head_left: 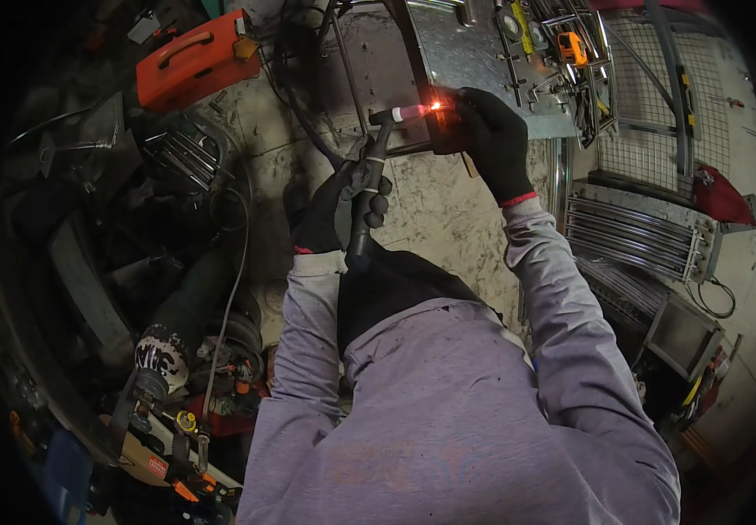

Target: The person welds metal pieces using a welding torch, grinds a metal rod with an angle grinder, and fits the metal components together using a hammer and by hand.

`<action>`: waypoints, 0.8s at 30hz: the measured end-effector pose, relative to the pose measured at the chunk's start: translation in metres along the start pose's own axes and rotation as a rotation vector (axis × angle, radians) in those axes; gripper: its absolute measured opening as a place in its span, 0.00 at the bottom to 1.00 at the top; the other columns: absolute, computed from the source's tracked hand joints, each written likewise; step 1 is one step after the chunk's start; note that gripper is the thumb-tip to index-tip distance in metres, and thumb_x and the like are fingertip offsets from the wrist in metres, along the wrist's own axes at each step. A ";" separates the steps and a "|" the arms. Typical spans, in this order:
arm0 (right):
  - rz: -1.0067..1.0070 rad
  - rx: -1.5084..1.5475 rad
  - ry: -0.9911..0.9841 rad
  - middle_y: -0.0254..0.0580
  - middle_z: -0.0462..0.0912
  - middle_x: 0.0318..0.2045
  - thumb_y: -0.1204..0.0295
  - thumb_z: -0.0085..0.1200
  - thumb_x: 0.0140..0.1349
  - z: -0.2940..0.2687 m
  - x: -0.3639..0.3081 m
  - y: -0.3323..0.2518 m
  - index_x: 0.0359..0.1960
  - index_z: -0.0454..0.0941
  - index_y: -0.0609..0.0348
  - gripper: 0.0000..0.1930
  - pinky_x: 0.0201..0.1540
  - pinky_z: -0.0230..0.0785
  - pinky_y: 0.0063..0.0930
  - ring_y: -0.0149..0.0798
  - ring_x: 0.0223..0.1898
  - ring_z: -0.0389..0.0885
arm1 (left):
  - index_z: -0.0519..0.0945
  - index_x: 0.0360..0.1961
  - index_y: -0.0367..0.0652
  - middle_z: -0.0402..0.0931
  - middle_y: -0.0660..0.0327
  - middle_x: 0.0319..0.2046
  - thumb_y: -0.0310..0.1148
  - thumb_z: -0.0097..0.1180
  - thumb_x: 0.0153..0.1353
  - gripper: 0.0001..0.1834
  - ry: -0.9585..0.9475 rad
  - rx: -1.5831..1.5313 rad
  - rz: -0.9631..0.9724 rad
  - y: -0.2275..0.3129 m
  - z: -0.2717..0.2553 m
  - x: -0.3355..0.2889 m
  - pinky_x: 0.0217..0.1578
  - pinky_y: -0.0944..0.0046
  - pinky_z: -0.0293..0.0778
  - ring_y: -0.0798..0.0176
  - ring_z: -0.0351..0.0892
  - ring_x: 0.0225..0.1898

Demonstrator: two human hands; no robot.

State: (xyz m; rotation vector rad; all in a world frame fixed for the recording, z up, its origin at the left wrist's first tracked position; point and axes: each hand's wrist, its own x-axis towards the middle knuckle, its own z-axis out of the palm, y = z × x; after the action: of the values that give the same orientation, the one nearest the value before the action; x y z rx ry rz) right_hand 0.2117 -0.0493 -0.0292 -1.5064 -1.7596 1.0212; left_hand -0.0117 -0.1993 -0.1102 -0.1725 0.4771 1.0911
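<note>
My left hand (321,210), in a black glove with grey fingertips, is wrapped round the dark handle of a welding torch (379,157). The torch's pale and pinkish nozzle points right, and a bright orange-white glow burns at its tip. Just right of the glow, my right hand (493,140), in a black glove with a red cuff edge, is closed at the corner of a metal frame (414,52). Red light falls on a small flat surface (448,131) beside its fingers. Whatever those fingers grip is hidden by the glove and the glare.
A metal-topped bench (470,61) bears clamps, bars and an orange tape measure (572,49). An orange toolbox (194,59) stands far left. A gas cylinder (163,354) lies left, near hoses and metal scraps. Shiny tubes (627,232) are stacked at right, below a wire mesh panel (636,105).
</note>
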 end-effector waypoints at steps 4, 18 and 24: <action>-0.102 0.019 0.018 0.41 0.94 0.37 0.70 0.65 0.74 0.002 0.002 0.007 0.56 0.88 0.59 0.13 0.41 0.83 0.28 0.29 0.37 0.91 | 0.78 0.55 0.42 0.83 0.56 0.42 0.50 0.57 0.77 0.22 -0.087 0.008 -0.051 0.000 -0.018 0.005 0.31 0.64 0.83 0.64 0.85 0.34; -0.109 -0.015 -0.008 0.38 0.93 0.47 0.74 0.66 0.73 0.003 0.002 0.005 0.57 0.88 0.62 0.13 0.49 0.83 0.26 0.28 0.47 0.90 | 0.77 0.57 0.40 0.83 0.54 0.43 0.46 0.57 0.79 0.20 -0.050 0.099 0.013 0.002 -0.014 0.006 0.29 0.63 0.86 0.62 0.87 0.34; -0.143 0.101 -0.011 0.38 0.93 0.48 0.72 0.68 0.73 0.007 0.001 0.006 0.55 0.89 0.61 0.13 0.47 0.83 0.26 0.28 0.47 0.89 | 0.77 0.57 0.39 0.83 0.54 0.43 0.47 0.56 0.80 0.21 -0.093 0.055 -0.006 0.003 -0.015 0.007 0.30 0.62 0.86 0.62 0.87 0.34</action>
State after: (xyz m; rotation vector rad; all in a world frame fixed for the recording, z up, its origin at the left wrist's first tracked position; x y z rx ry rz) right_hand 0.2088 -0.0496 -0.0378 -1.2961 -1.7687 1.0312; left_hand -0.0163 -0.1981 -0.1266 -0.0745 0.4227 1.0740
